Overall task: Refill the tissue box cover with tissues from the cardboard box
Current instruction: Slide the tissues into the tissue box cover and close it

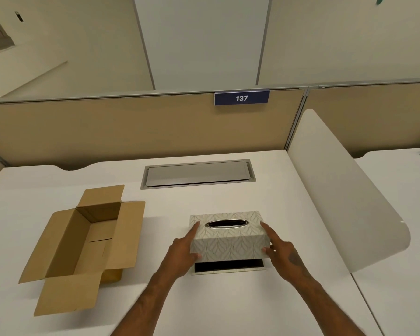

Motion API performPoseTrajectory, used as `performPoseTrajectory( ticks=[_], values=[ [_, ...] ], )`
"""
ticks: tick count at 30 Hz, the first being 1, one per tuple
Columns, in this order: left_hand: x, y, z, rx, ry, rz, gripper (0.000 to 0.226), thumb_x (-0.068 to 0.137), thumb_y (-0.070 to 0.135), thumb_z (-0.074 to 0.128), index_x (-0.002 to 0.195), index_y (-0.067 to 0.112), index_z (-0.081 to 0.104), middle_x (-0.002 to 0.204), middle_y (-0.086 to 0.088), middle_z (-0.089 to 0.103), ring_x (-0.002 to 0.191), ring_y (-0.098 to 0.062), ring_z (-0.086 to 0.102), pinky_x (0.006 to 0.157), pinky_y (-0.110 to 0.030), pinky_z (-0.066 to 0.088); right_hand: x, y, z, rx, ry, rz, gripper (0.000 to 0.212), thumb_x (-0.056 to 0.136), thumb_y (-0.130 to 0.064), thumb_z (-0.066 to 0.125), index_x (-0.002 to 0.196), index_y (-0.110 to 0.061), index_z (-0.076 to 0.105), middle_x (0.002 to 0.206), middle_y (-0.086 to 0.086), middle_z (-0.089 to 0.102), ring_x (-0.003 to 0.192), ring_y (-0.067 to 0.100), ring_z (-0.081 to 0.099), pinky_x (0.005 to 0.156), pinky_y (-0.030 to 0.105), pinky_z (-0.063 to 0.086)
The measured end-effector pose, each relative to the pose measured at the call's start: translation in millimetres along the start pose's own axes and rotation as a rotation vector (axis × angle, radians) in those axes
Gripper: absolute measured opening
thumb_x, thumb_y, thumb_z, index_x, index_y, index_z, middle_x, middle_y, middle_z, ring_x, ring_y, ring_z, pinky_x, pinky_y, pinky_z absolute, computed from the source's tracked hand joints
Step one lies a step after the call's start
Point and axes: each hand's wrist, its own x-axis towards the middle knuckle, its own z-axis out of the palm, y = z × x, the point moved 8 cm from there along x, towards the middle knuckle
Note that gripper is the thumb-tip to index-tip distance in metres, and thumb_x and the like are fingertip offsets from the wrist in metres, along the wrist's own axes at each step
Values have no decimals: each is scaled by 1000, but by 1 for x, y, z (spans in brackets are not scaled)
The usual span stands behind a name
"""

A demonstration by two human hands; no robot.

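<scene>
A pale leaf-patterned tissue box cover (228,241) with a silver-rimmed oval slot sits on the white desk (228,299), its near edge raised off its dark base tray (228,266). My left hand (183,251) grips the cover's left side, thumb at the lower front corner. My right hand (280,251) grips its right side. An open cardboard box (83,243) lies to the left with its flaps spread. No tissues show inside the box or through the slot.
A grey metal cable hatch (197,174) is set into the desk behind the cover. A white curved divider panel (344,202) stands on the right. A tan partition with a blue "137" sign (241,98) closes the back.
</scene>
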Motion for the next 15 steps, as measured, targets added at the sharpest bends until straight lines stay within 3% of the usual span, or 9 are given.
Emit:
performPoseTrajectory(
  ticks=[2, 4, 7, 9, 15],
  values=[
    [-8, -5, 5, 42, 48, 22, 93, 85, 11, 70, 149, 47, 13, 107, -10, 65, 92, -19, 63, 82, -24, 53, -6, 10, 6, -20, 40, -1, 78, 92, -17, 54, 130, -75, 18, 86, 15, 71, 68, 20, 68, 62, 25, 56],
    [-15, -8, 9, 49, 103, 52, 91, 85, 7, 69, 149, 46, 16, 117, -16, 64, 102, -26, 63, 78, -20, 50, -12, 14, 11, -63, 72, -30, 82, 92, -16, 55, 127, -78, 16, 81, 10, 70, 59, 11, 61, 59, 22, 54],
    [-26, -9, 20, 21, 141, 90, 87, 87, 1, 64, 149, 43, 18, 144, -10, 51, 125, -23, 54, 94, -22, 47, -22, 14, 17, -124, 90, -95, 69, 96, -14, 54, 138, -58, 20, 112, 5, 72, 82, 11, 66, 75, 14, 55],
    [-31, -11, 27, 25, 157, 113, 86, 89, -1, 61, 148, 43, 17, 150, 1, 44, 130, -13, 48, 96, -11, 38, -27, 11, 19, -142, 111, -127, 63, 97, -13, 53, 144, -42, 22, 132, 3, 63, 103, 17, 66, 90, 23, 54],
    [-35, -19, 36, 70, 194, 142, 89, 89, 1, 62, 148, 47, 15, 153, 8, 37, 117, 1, 46, 95, -10, 36, -39, 11, 23, -188, 130, -158, 58, 99, -15, 48, 146, -41, 25, 146, 2, 49, 128, 24, 55, 105, 31, 45]
  ],
)
